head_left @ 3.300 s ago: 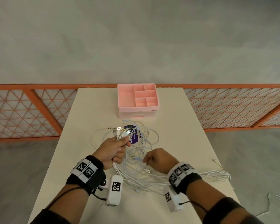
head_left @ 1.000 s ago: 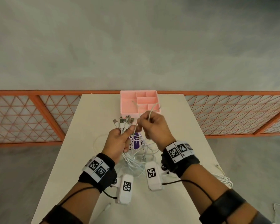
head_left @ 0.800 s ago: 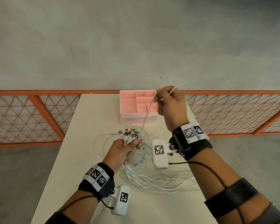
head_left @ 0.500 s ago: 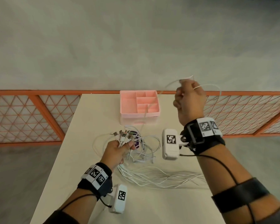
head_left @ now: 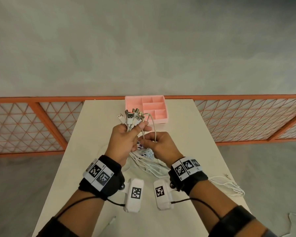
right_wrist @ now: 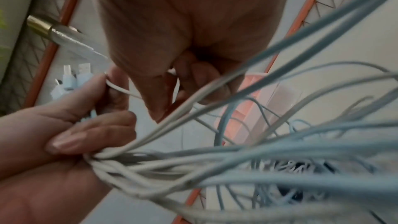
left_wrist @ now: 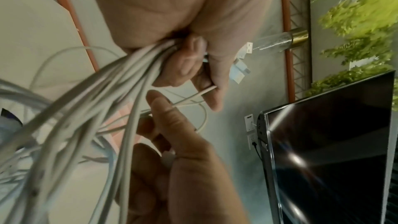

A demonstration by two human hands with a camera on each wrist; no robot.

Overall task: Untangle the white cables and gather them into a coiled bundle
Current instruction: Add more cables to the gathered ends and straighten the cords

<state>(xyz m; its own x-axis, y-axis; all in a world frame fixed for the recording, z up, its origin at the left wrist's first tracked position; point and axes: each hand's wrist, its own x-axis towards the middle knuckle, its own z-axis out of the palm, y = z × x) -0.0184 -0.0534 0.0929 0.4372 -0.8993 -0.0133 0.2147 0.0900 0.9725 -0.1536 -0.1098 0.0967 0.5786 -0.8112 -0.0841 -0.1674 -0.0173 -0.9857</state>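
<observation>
My left hand (head_left: 130,132) is raised over the table (head_left: 99,127) and grips several white cables (head_left: 149,165) just below their USB plugs (head_left: 131,117), which fan out above the fist. My right hand (head_left: 149,142) is close beside it and pinches one thin cable loop (head_left: 151,124) that arches up between the hands. The left wrist view shows the left fingers (left_wrist: 189,60) curled round the cable bunch (left_wrist: 103,94), with the right hand (left_wrist: 183,142) holding the thin strand. In the right wrist view the right fingers (right_wrist: 185,81) pinch that strand. The cable tails trail down to the table.
A pink compartment organizer (head_left: 158,117) stands at the table's far edge, just behind the hands. A purple-labelled item (head_left: 139,144) lies under the cables. More cable loops (head_left: 229,186) hang over the right edge. An orange lattice fence (head_left: 32,127) runs behind the table.
My right hand came down from high on the right, where it drew one cable out, to meet the left hand. The left hand rose with the plug ends.
</observation>
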